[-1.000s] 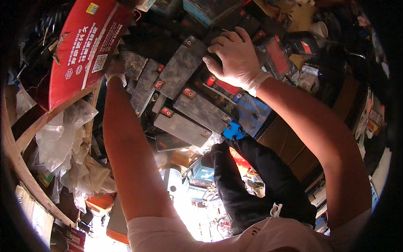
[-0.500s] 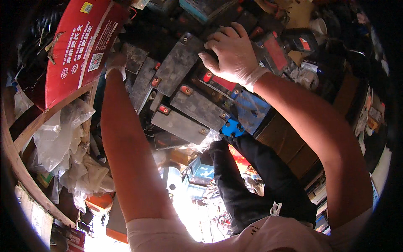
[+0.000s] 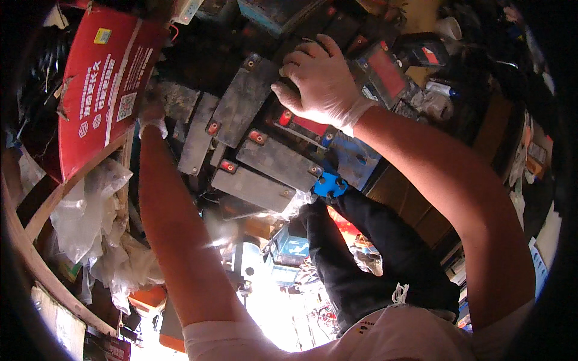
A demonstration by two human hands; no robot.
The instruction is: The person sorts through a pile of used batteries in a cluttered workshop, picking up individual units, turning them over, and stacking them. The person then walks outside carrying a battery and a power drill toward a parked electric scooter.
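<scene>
Beside red carton [image 3: 105,84], contents hidden, with white print [image 3: 90,96] and square code [image 3: 126,106]: left hand [image 3: 152,113], grip unclear. Over batteries [image 3: 244,102]: right hand [image 3: 319,87], fingers [image 3: 304,57] bent, grip unclear.

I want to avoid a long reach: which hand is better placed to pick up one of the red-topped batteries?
Probably the right hand: it is close to the red-topped batteries. The left hand is farther off, in shadow by the red panel, with grey batteries between.

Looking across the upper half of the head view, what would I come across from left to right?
Red printed carton, left hand, dusty dark battery, right hand, red-topped battery, white cup.
</scene>
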